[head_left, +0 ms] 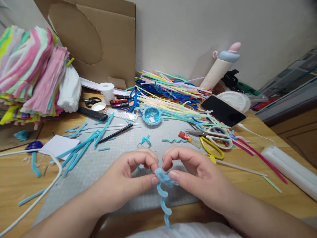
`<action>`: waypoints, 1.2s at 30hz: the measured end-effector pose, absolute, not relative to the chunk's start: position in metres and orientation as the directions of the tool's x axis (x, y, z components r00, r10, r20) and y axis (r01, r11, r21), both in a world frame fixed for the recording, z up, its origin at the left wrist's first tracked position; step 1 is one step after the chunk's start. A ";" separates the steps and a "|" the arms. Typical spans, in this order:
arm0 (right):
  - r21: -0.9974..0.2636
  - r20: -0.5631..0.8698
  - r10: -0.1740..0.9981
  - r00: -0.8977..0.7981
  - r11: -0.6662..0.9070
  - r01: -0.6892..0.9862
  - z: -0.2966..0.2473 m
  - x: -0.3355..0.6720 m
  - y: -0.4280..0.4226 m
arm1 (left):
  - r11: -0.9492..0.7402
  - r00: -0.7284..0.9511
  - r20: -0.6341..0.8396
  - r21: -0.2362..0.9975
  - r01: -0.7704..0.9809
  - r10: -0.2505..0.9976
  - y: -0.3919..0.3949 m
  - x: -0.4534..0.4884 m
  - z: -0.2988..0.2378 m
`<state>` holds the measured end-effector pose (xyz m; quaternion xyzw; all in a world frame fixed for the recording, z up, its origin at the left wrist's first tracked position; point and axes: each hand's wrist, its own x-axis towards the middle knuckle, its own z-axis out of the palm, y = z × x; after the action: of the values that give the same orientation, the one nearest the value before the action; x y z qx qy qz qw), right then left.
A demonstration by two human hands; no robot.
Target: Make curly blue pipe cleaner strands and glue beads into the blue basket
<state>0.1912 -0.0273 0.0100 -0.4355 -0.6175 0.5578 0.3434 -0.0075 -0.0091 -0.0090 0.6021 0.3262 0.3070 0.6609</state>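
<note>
Both my hands meet over the near edge of a grey cutting mat. My left hand and my right hand each pinch the top of a light blue pipe cleaner between thumb and fingers. Its upper end is bunched between my fingertips, and the rest hangs down in a loose spiral toward my lap. Several cut light blue pipe cleaner pieces lie on the mat to the left.
A heap of coloured pipe cleaners fills the back, with a small blue woven disc, a black phone, scissors, a bottle, a white spool and stacked fuzzy bundles at far left.
</note>
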 end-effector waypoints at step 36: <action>-0.526 0.572 0.715 -0.402 0.696 0.489 0.010 0.190 -0.033 | 0.128 0.490 -0.062 0.987 -0.102 0.869 -0.009 -0.005 -0.012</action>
<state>0.1898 -0.0327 0.0103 -0.3644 -0.8258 0.1385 0.4076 -0.0048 -0.0095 -0.0121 0.5503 0.3487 0.3650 0.6650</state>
